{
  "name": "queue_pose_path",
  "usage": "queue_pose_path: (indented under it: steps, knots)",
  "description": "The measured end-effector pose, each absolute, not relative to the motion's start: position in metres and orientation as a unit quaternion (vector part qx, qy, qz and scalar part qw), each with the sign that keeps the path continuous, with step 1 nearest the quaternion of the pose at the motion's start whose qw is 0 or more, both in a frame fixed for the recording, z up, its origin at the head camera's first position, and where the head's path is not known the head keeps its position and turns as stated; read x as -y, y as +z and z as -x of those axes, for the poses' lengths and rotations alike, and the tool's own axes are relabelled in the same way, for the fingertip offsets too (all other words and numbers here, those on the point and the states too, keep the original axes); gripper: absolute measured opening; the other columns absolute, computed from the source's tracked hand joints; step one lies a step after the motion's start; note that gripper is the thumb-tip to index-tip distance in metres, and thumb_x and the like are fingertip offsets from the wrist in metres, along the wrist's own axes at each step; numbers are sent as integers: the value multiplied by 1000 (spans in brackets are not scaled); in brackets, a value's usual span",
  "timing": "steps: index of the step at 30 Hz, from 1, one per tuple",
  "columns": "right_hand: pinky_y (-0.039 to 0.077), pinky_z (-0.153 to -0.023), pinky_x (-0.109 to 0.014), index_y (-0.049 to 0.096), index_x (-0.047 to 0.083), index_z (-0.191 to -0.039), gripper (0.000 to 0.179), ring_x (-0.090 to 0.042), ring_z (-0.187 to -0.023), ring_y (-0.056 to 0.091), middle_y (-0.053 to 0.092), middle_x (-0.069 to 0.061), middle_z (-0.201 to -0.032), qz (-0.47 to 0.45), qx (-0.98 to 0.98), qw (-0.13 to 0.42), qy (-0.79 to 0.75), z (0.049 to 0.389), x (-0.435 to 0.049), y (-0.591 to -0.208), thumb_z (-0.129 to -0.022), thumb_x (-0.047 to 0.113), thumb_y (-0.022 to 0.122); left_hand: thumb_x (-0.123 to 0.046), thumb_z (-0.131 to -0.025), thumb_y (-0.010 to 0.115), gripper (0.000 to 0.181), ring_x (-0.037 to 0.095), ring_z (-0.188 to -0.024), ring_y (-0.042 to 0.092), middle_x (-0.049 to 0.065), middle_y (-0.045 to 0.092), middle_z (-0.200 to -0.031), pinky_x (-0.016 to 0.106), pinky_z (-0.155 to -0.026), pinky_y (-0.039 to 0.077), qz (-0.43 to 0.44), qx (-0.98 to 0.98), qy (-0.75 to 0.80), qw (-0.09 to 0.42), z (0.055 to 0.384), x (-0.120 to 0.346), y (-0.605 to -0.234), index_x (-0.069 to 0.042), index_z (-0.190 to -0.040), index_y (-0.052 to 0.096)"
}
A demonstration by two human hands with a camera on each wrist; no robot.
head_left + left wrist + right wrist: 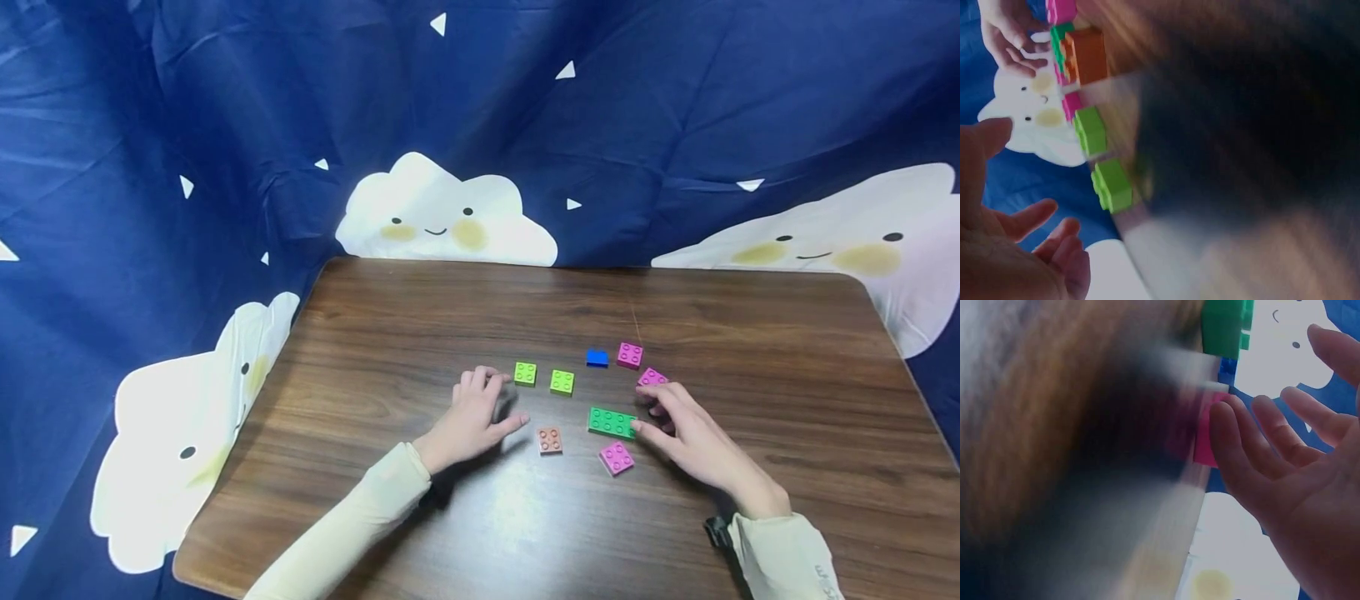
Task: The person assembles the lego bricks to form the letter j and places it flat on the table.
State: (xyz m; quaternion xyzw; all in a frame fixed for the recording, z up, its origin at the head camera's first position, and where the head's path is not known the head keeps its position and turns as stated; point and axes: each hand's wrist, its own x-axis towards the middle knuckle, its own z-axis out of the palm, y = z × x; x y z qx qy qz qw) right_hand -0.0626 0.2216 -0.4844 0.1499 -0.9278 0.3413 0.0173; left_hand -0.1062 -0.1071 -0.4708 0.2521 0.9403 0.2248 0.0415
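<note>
My left hand (pixel 471 417) hovers over the table with fingers apart and slightly bent, holding nothing. Nearest to it are two lime-green bricks (pixel 525 373) and an orange-brown brick (pixel 549 441). In the left wrist view a lime-green brick (pixel 1115 185) lies beyond the fingers. My right hand (pixel 693 442) is spread beside a long green brick (pixel 612 422) and a pink brick (pixel 652 378). Its palm is bare in the right wrist view, where fingers overlap a pink brick (pixel 1205 434); whether they touch it I cannot tell.
Another pink brick (pixel 630 355) and a small blue brick (pixel 597 358) lie farther back. A third pink brick (pixel 617 458) sits in front of the long green one. The wooden table (pixel 420 308) meets a blue curtain (pixel 495 108) with cloud prints.
</note>
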Motion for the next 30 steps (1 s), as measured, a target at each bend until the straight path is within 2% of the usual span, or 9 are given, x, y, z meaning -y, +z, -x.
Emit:
queue_pose_path:
  steps: [6,10,20,27,30]
  knots:
    - [50,-76,-31,55,2,-125,41,-20,-95,57,56,-11,-115,-160,926,-7,343,61,-215,-489,-89,19,68,-42,-85,69,61,20,-104,41,9,51,-119,31,-87,38,-246,-920,276,134,99,99,-477,-7,-131,50]
    - [49,-76,-29,55,2,-124,40,-18,-94,56,57,-10,-113,-169,926,-20,337,62,-211,-492,-88,14,68,-39,-82,73,58,18,-104,44,8,54,-119,29,-88,41,-238,-906,304,171,95,91,-482,-8,-126,53]
    - [47,-75,-27,56,2,-122,38,-16,-91,53,56,-9,-110,-180,926,-28,331,64,-208,-492,-86,7,67,-36,-74,80,57,15,-104,50,3,57,-114,28,-93,41,-237,-907,297,180,96,78,-490,-12,-120,57]
    - [47,-88,-44,56,1,-122,38,-22,-103,56,56,-11,-116,-176,930,-48,319,65,-204,-492,-85,8,66,-32,-70,84,56,12,-100,49,2,58,-109,24,-89,40,-239,-903,303,187,95,72,-495,-13,-115,58]
    - [46,-91,-48,56,1,-121,38,-24,-106,56,56,-11,-116,-172,931,-56,316,65,-203,-493,-85,8,66,-33,-70,84,53,11,-98,49,0,58,-106,23,-88,40,-243,-905,295,185,95,70,-497,-14,-112,59]
